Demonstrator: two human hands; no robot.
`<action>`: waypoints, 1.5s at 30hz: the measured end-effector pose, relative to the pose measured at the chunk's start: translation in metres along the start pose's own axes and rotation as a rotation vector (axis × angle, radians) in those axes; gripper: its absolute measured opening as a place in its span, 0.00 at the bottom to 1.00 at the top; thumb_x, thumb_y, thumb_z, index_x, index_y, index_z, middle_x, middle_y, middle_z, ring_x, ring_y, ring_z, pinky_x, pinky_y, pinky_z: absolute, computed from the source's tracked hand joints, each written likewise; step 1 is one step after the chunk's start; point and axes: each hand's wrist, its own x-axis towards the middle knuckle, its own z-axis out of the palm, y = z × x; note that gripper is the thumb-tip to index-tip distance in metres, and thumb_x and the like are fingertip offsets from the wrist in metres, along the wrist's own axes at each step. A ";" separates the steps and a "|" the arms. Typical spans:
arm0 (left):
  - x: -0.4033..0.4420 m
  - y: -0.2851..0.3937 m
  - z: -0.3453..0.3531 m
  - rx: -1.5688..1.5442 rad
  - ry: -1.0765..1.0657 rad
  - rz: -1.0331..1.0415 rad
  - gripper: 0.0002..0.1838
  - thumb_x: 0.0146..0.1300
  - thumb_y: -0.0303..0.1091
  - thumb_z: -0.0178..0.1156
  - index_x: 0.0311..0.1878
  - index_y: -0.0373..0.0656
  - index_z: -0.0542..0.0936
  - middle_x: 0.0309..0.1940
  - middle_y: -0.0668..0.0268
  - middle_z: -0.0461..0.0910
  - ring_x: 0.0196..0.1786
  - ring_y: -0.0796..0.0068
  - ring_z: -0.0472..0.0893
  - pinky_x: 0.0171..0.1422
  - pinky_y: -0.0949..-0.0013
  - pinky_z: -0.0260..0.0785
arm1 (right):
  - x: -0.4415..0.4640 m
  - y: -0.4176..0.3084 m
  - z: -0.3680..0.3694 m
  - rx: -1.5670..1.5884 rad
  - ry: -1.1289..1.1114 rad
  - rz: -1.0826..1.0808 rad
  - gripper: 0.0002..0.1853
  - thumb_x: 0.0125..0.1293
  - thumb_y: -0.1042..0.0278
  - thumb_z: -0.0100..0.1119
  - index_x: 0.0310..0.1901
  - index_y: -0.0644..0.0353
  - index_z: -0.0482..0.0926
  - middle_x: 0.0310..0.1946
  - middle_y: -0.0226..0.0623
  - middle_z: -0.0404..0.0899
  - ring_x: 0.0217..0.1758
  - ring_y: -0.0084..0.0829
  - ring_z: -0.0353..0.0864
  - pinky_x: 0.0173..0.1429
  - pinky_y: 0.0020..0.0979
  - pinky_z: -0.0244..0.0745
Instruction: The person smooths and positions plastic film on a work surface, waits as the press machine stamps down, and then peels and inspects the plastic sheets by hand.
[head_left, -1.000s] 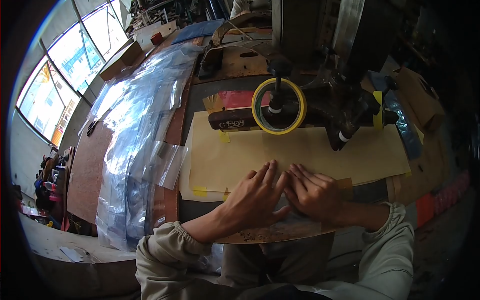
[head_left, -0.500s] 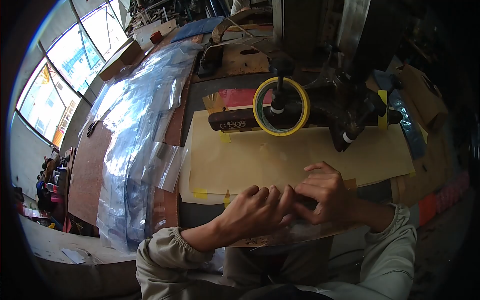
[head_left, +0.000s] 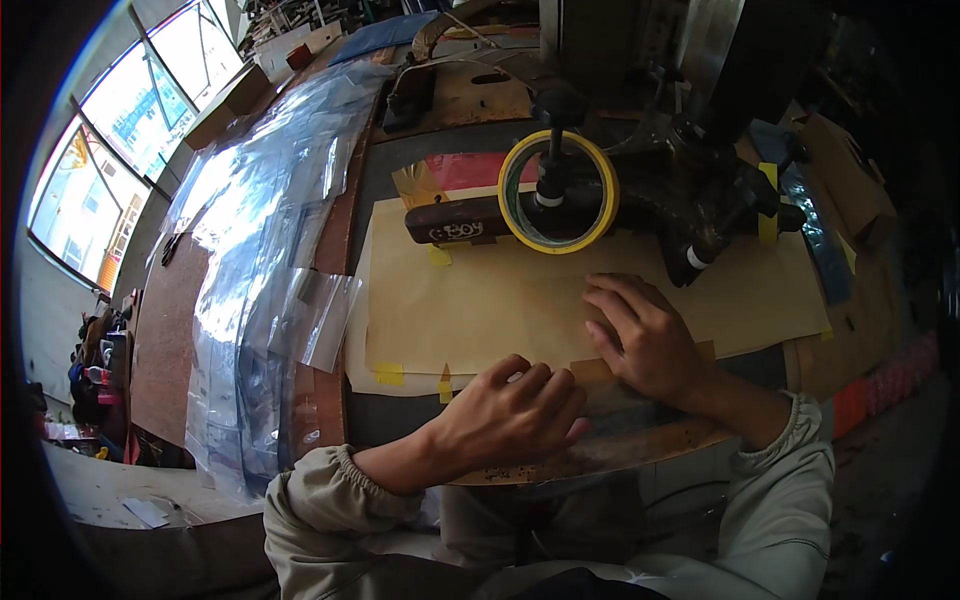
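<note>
Brown paper sheet, lying flat on near side of black machine bar (landmark), far edge running under it. At least 2 layers show at the sheet's left edge. Head view, the only 1.

2 bare hands, both nearer the wearer than the bar. Left hand: below the bar, just past the sheet's near edge, fingers curled in, knuckles up; can't tell if anything is pinched inside. Right hand: closer to the bar, over the sheet's near part, fingers loosely bent and parted, nothing seen in its grasp; fingertip contact with paper unclear. Hands apart from each other.

Brown tape piece between the hands, on bar's near side. Yellow tape bit on the sheet's near-left edge, another just under bar's left end.

On the bar: yellow tape roll looped around the post of a black knob; yellow strip at bar's right end; white handwriting at its left end. Pink-red sheet just beyond the bar.

Left of bar: long heap of clear plastic bags, glare on it. Right of bar: cardboard box, dim. Far left of bar, past the bags: bright window.
</note>
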 end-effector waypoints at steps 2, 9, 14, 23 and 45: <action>-0.003 0.005 0.000 0.070 -0.001 0.021 0.16 0.61 0.49 0.63 0.33 0.44 0.81 0.31 0.69 0.78 0.35 0.77 0.80 0.48 0.70 0.73 | -0.001 0.001 0.000 -0.011 0.015 -0.037 0.11 0.59 0.73 0.62 0.42 0.68 0.78 0.46 0.48 0.78 0.50 0.43 0.79 0.56 0.40 0.75; -0.007 0.010 0.003 0.241 -0.104 -0.116 0.25 0.63 0.52 0.61 0.47 0.36 0.81 0.49 0.62 0.80 0.49 0.77 0.80 0.53 0.70 0.72 | -0.013 -0.013 -0.012 -0.105 -0.146 -0.030 0.23 0.68 0.56 0.57 0.47 0.74 0.78 0.50 0.55 0.79 0.56 0.47 0.79 0.62 0.42 0.73; -0.004 0.007 0.010 0.296 -0.079 -0.176 0.26 0.62 0.51 0.62 0.49 0.35 0.80 0.50 0.62 0.79 0.48 0.77 0.81 0.47 0.73 0.72 | -0.014 -0.012 -0.003 -0.170 -0.171 -0.061 0.33 0.71 0.46 0.49 0.55 0.79 0.72 0.57 0.63 0.73 0.64 0.52 0.72 0.68 0.44 0.67; 0.011 -0.014 0.022 0.042 0.026 -0.271 0.23 0.59 0.46 0.65 0.50 0.36 0.80 0.50 0.56 0.83 0.45 0.68 0.85 0.47 0.69 0.75 | -0.001 0.013 -0.001 -0.081 -0.221 0.040 0.33 0.73 0.49 0.46 0.61 0.78 0.65 0.62 0.64 0.67 0.69 0.55 0.65 0.73 0.45 0.61; 0.021 -0.020 0.028 0.043 0.008 -0.304 0.23 0.63 0.44 0.58 0.52 0.34 0.80 0.49 0.54 0.83 0.51 0.69 0.83 0.70 0.56 0.60 | 0.011 0.029 0.006 -0.071 -0.165 0.003 0.30 0.72 0.55 0.51 0.61 0.78 0.63 0.62 0.66 0.67 0.69 0.53 0.65 0.73 0.44 0.63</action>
